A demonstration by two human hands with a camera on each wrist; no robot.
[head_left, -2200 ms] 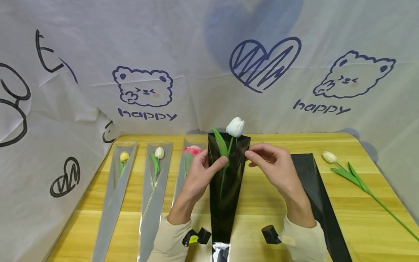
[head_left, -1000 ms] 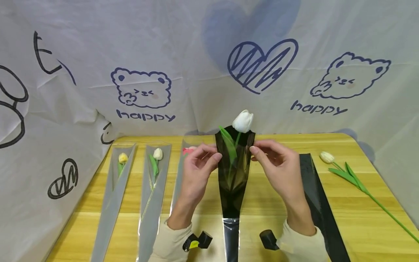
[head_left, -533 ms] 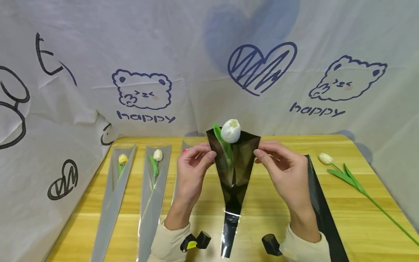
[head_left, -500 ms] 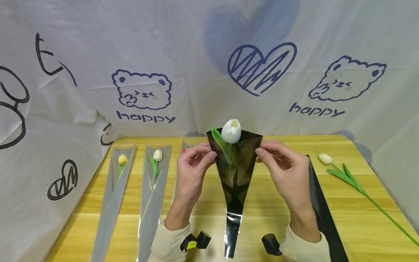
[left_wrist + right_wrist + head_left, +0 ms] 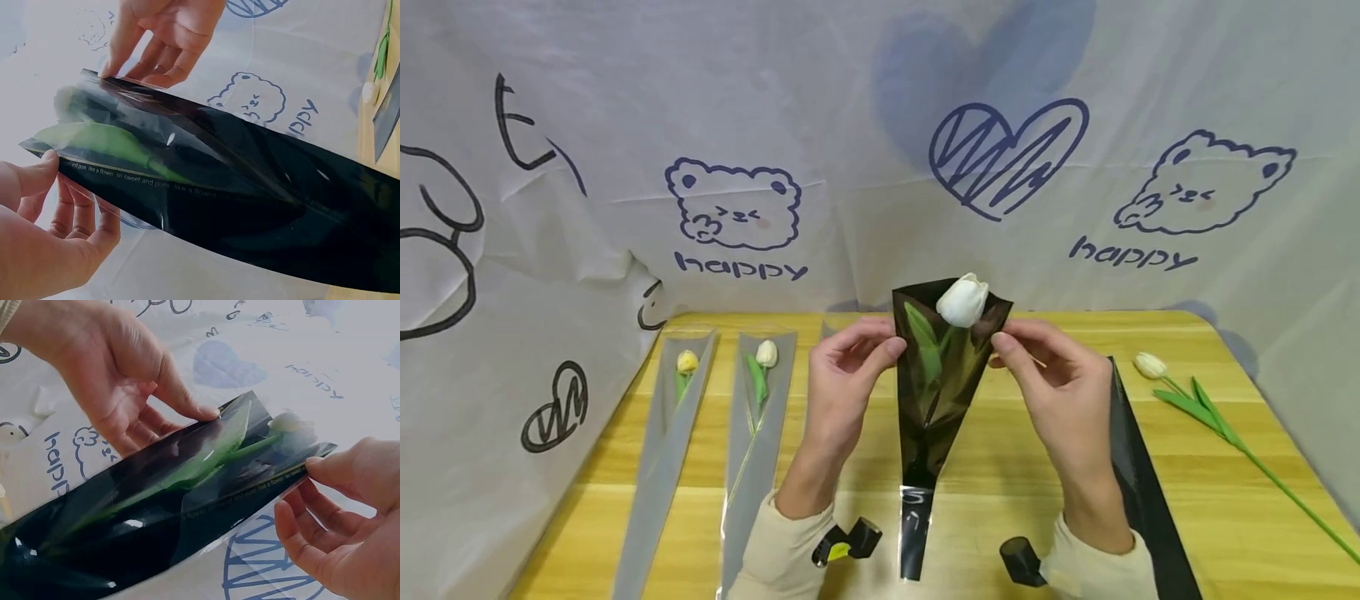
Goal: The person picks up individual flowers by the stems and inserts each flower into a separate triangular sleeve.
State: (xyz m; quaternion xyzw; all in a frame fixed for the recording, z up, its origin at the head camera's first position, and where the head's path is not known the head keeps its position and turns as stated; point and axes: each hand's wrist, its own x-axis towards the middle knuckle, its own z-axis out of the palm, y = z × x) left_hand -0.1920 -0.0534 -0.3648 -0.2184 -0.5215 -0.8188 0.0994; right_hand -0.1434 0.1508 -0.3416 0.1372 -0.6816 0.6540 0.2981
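A black flower sleeve (image 5: pixel 936 408) with a see-through front is held up over the table by both hands. Inside it stands a white tulip (image 5: pixel 962 302), its bloom at the sleeve's mouth and its green leaf showing through the film. My left hand (image 5: pixel 842 383) pinches the left edge near the top between thumb and fingers. The right hand (image 5: pixel 1063 383) pinches the opposite edge at about the same height, and the mouth is spread wide between them. In the right wrist view the tulip's leaf (image 5: pixel 212 450) lies behind the clear film, and small printed lettering runs along the sleeve's edge.
On the wooden table (image 5: pixel 1015 500), grey sleeves with a yellow tulip (image 5: pixel 687 361) and a white tulip lie at left. A third sleeve is mostly hidden behind the left hand. To the right lie another black sleeve (image 5: pixel 1150 500) and a loose white tulip (image 5: pixel 1213 417). Printed cloth (image 5: pixel 865 225) hangs behind.
The hands have moved apart and the sleeve's mouth has widened. The tulip, which stood higher above the rim, sits lower in it; its bloom has shifted right in the last half second.
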